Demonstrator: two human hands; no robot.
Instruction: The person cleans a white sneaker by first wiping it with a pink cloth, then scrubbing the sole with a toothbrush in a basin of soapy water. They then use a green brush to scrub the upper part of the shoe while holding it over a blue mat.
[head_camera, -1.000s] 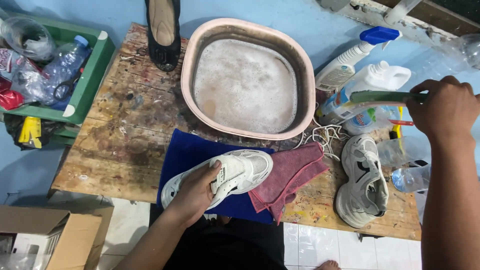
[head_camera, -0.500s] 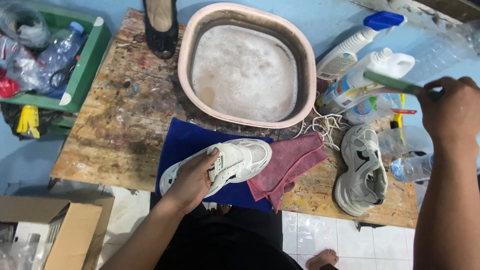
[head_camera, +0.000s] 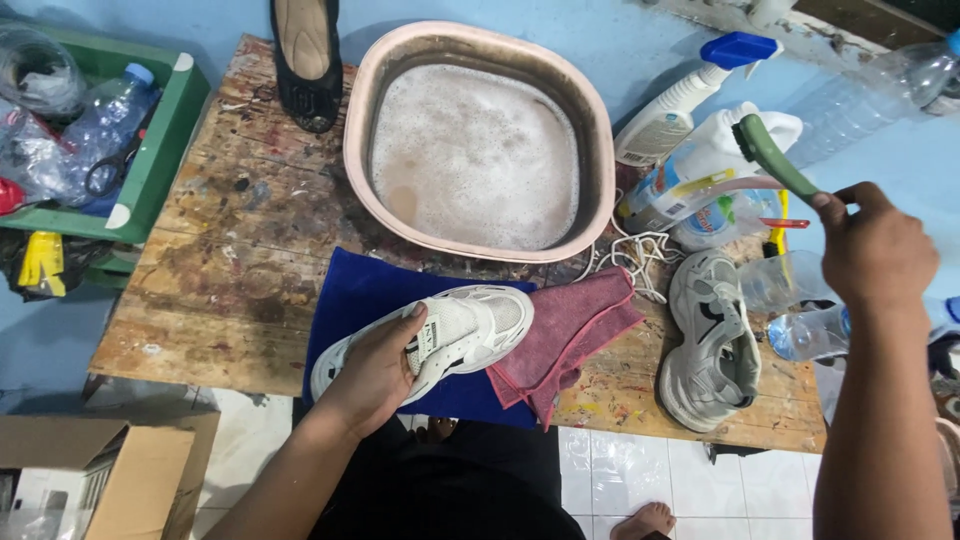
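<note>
While both hands are occupied — notes:
Left hand (head_camera: 375, 372): fingers closed around white sneaker (head_camera: 455, 335), on blue cloth (head_camera: 355, 300).
Right hand (head_camera: 875, 250): fingers wrapped on green brush (head_camera: 772, 157) — 3 o'clock of basin (head_camera: 478, 140).

Soft, even light is falling from above, leaving only faint shadows beside the basin (head_camera: 478, 140) and the shoes. The foam is glaring slightly pale, and the plastic bottles (head_camera: 880, 85) are catching small highlights. Wide-angle distortion is bending the counter (head_camera: 230, 260) edges, while the right hand (head_camera: 875, 250) is looking slightly soft.
</note>
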